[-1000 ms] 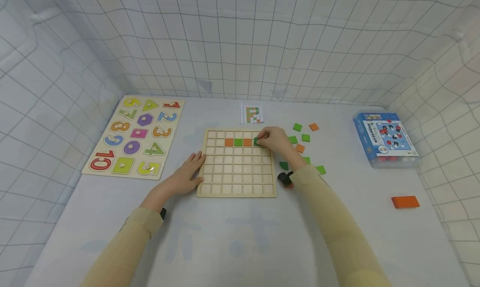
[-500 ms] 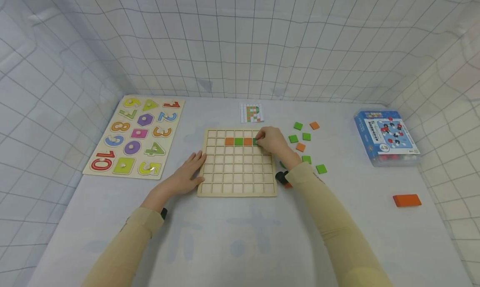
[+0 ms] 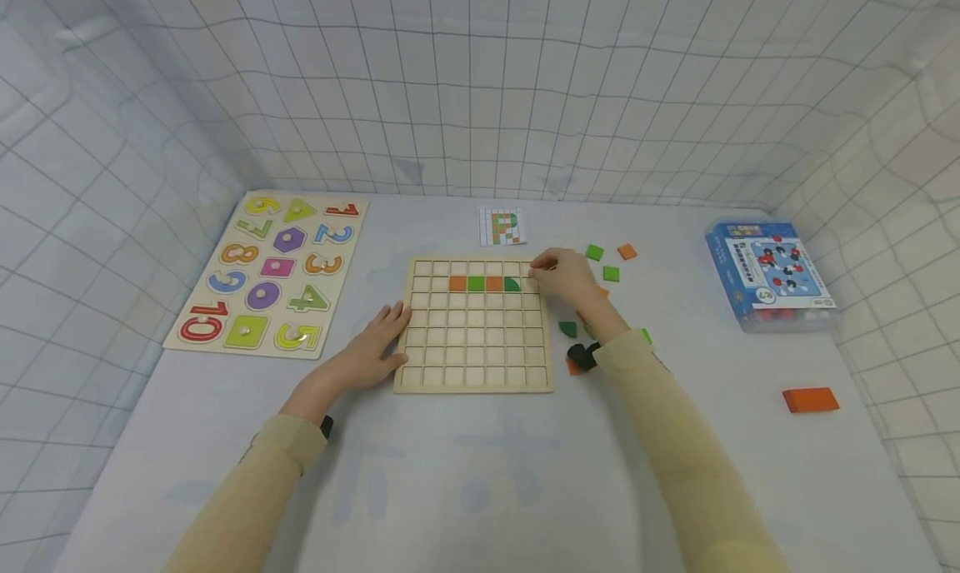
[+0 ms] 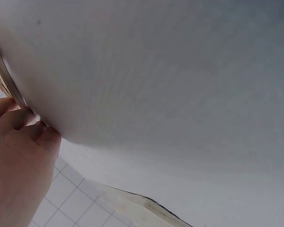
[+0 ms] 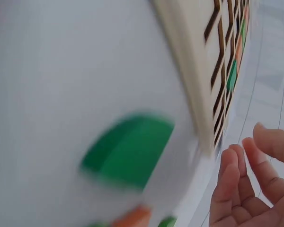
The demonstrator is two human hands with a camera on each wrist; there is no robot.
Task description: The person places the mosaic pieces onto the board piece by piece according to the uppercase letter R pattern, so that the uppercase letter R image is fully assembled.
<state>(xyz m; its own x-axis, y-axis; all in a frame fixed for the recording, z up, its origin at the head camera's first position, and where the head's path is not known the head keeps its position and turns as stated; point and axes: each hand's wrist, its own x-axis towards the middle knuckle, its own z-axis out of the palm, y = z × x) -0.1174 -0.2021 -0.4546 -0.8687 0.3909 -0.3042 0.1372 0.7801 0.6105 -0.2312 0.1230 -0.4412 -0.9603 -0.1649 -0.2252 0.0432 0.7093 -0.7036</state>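
A wooden grid board [image 3: 475, 323] lies flat, with an orange tile [image 3: 458, 284], a green tile [image 3: 476, 284], a second orange tile [image 3: 494, 284] and a dark green quarter-round piece [image 3: 512, 285] side by side in its second row. My left hand [image 3: 367, 352] rests against the board's left edge, fingers extended. Over the board's upper right corner is my right hand [image 3: 566, 275]; in the right wrist view its relaxed fingers [image 5: 230, 182] are apart and hold nothing. Another dark green quarter-round piece [image 5: 132, 151] lies on the table beside the board.
Green and orange tiles [image 3: 611, 274] lie right of the board, some behind my right forearm. A small pattern card [image 3: 502, 226] is behind the board. A number puzzle [image 3: 262, 277] stands left; a blue box [image 3: 772, 275] and an orange block [image 3: 811, 401] are on the right.
My right hand has let go of the dark green quarter-round piece, which now lies in the row, and has moved to the right. My left hand has stayed at the board's edge.
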